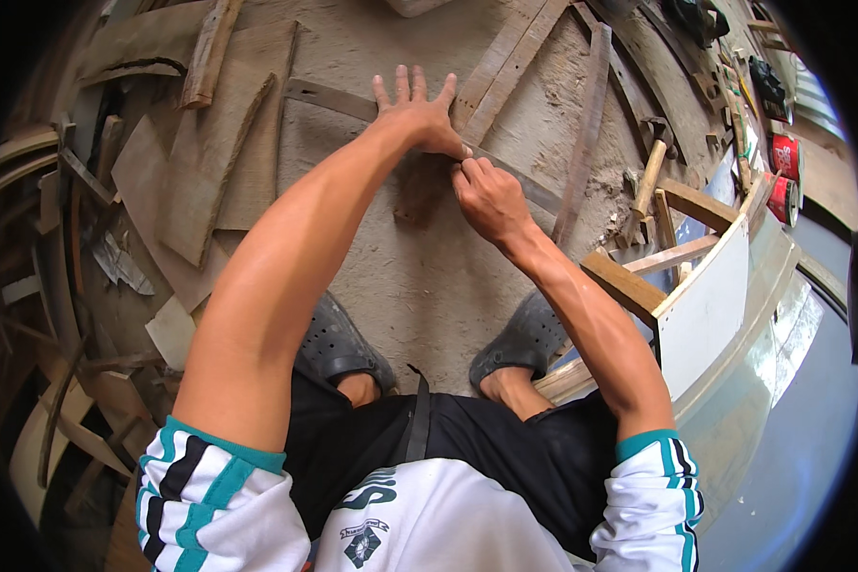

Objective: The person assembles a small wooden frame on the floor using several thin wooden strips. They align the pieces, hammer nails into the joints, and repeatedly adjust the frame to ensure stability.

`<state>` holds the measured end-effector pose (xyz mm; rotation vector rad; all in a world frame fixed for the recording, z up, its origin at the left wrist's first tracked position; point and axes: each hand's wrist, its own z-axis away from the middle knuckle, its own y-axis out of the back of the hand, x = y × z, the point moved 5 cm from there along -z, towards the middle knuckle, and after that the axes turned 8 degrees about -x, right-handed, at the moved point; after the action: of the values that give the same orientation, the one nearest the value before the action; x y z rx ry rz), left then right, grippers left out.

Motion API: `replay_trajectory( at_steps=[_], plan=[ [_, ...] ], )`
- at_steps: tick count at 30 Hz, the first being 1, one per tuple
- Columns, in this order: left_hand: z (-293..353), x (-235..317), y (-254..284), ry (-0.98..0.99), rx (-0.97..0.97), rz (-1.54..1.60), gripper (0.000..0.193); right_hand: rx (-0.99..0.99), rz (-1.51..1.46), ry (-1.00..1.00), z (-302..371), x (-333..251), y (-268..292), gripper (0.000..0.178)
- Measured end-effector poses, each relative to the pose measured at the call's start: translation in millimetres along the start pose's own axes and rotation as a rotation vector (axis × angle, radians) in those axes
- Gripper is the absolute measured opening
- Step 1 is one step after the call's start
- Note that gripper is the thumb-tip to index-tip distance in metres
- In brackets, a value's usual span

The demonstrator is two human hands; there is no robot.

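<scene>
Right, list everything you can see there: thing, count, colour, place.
Strip: one, grey-brown, under left hand
Boards: several, brown, left
Planks: several, brown, top centre to upper right
Hammer: one, tan handle, dark head, right
Cans: two, red, far right
Frame: one, brown with white panel, right
Scraps: uncountable, mixed, around the edges
Ground: one, dusty grey-brown, centre
Clogs: two, dark grey, on the feet
Trousers: one pair, black, lower centre
Shirt: one, white with teal, bottom
Left hand: one, bare, spread on strip
Right hand: one, bare, curled by left thumb
</scene>
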<state>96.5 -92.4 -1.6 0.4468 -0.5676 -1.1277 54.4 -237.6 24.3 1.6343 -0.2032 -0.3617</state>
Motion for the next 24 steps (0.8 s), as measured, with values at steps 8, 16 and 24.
replay_trajectory(
  at_steps=[8,16,24],
  plan=[
    [3.3,0.9,2.2,0.02,-0.011,0.038,0.118,0.017,0.014,0.067,-10.9,-4.5,-8.6,0.007],
    [4.4,8.1,2.9,0.04,0.011,0.037,0.124,-0.131,0.129,0.134,-6.3,-10.4,-17.3,0.011],
    [5.1,11.6,8.2,0.005,0.017,0.055,0.131,-0.18,0.019,0.004,50.5,8.5,-2.2,0.006]
  ],
)
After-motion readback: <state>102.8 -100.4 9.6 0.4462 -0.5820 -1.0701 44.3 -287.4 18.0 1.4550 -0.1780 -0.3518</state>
